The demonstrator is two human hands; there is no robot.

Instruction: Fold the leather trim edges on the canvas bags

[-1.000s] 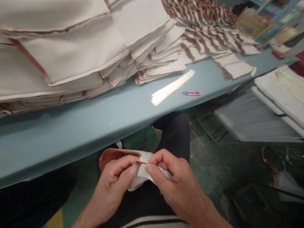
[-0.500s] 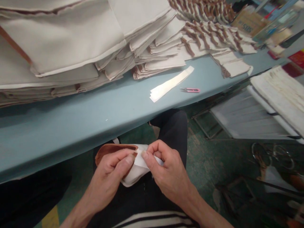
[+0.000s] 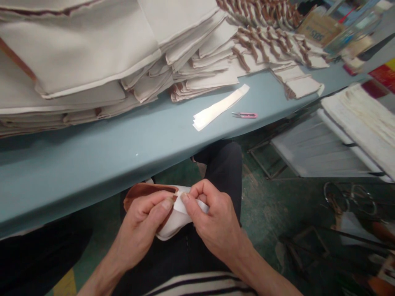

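A cream fabric piece with a brown lining (image 3: pixel 173 224) lies across my lap. My left hand (image 3: pixel 146 218) pinches it near the brown edge, thumb on top and fingers curled underneath. Close beside it, my right hand (image 3: pixel 211 207) grips a thin white strip (image 3: pixel 182 206) between thumb and bent forefinger, against the cream cloth. The strip's other end shows past the right fingers. Both thumb tips almost meet at the opening of the piece, and they hide what lies right under them.
A blue-covered table (image 3: pixel 108 152) runs along the front, bearing stacked cream fabric pieces (image 3: pixel 101 53), loose white strips (image 3: pixel 219 109) and pink-handled thread snips (image 3: pixel 245 115). Rows of brown-edged pieces (image 3: pixel 265 45) and a cardboard box (image 3: pixel 319 28) sit farther back. A cloth-topped rack (image 3: pixel 321 144) stands at right.
Both hands keep their pinch on the fabric piece and the white strip, with barely any movement. The whole view has shifted slightly.
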